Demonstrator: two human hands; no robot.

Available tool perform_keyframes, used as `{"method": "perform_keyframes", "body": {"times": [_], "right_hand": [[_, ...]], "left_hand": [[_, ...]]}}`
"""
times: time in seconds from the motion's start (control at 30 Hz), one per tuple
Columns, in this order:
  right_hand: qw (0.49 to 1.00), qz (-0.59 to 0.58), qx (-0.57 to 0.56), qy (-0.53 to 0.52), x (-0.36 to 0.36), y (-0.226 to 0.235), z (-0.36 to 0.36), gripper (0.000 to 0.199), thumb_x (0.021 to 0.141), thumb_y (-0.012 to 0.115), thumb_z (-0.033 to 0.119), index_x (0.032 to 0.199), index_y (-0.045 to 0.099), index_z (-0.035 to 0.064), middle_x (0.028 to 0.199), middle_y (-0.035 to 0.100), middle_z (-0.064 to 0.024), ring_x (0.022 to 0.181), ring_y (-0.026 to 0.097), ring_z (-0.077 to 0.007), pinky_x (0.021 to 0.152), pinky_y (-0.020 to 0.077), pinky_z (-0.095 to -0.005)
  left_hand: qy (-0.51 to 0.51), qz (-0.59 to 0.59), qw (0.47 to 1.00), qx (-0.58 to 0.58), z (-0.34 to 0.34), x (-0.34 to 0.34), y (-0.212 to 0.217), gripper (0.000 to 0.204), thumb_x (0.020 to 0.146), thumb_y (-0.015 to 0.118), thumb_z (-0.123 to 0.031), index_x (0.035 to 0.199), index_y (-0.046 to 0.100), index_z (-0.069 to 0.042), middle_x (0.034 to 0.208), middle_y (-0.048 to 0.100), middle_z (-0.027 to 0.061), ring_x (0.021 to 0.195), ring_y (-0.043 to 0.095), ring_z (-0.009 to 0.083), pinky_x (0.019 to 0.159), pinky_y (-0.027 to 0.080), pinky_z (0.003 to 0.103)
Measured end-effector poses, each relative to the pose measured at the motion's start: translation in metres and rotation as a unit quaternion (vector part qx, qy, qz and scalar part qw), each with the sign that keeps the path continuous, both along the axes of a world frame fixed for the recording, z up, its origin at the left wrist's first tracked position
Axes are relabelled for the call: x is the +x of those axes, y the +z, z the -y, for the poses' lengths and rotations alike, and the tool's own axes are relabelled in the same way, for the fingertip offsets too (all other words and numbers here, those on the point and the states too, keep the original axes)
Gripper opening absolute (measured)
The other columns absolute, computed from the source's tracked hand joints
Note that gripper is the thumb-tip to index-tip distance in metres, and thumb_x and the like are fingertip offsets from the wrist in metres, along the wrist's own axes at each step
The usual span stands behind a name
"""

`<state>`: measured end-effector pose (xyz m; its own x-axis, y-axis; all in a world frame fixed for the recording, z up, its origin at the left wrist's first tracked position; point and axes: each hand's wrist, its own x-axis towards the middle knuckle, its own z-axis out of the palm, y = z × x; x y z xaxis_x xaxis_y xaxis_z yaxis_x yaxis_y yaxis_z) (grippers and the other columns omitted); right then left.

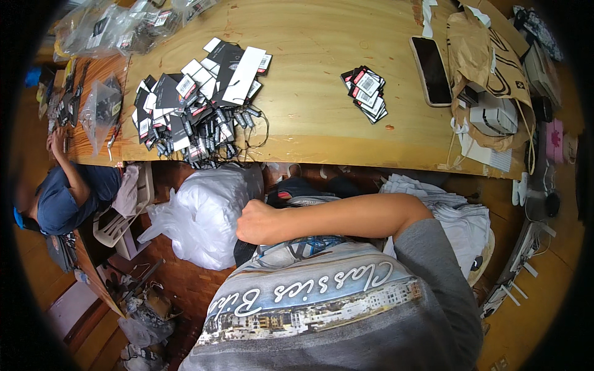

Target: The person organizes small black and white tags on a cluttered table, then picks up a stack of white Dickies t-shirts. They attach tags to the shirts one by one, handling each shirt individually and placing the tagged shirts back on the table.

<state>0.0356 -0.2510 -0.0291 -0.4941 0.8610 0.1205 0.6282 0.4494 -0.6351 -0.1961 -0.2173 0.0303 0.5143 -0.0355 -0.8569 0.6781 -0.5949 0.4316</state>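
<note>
The long wooden counter point(322, 93) carries a big heap of black and white tags point(198, 105), a small stack of tags point(366, 93) and a phone point(431, 69). The right hand point(258, 222) is clenched just beside a white plastic bag point(207, 216) below the counter edge, touching it or nearly; the left hand is hidden. The heap's strings hang over the edge, so a snag could probably drag tags down.

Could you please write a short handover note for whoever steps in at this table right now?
Right hand: closed in a loose fist below the table edge, against the shirt, beside the white plastic bag; whether it holds anything cannot be seen.
Left hand: out of view.
On the table: a big heap of hang tags with strings, a small stack of tags, a phone.
Neither pile is being touched.
</note>
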Motion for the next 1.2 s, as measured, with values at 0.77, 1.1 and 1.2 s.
{"method": "perform_keyframes", "body": {"times": [0.77, 1.1, 1.2], "right_hand": [[0.784, 0.002, -0.050, -0.618, 0.217, -0.019, 0.083, 0.068, 0.047, 0.074, 0.012, 0.107, 0.045, 0.0035, 0.104, 0.045, -0.0147, 0.098, 0.043, -0.0322, 0.084, 0.0351, -0.0368], [0.723, 0.076, -0.101, -0.679, 0.192, -0.001, 0.089, 0.064, 0.049, 0.073, 0.012, 0.105, 0.043, 0.0021, 0.105, 0.042, -0.0141, 0.099, 0.039, -0.0321, 0.083, 0.0339, -0.0376], [0.739, -0.002, -0.012, -0.674, 0.186, -0.022, 0.090, 0.051, 0.056, 0.068, 0.008, 0.100, 0.043, 0.0015, 0.104, 0.042, -0.0153, 0.097, 0.039, -0.0333, 0.080, 0.0343, -0.0388]], "left_hand": [[0.077, 0.525, 0.836, 0.139, -0.031, 0.380, -0.090, 0.060, 0.057, 0.069, -0.015, 0.109, 0.043, 0.001, 0.100, 0.048, 0.0197, 0.095, 0.044, 0.0345, 0.082, 0.036, 0.038], [0.078, 0.426, 0.892, 0.131, -0.034, 0.399, -0.103, 0.051, 0.041, 0.076, -0.014, 0.084, 0.055, 0.002, 0.083, 0.054, 0.0198, 0.080, 0.051, 0.0332, 0.071, 0.042, 0.037], [0.101, 0.567, 0.816, 0.043, -0.023, 0.383, -0.112, 0.041, 0.055, 0.068, 0.000, 0.088, 0.044, 0.001, 0.073, 0.048, 0.0114, 0.065, 0.047, 0.0194, 0.058, 0.041, 0.030]]}}
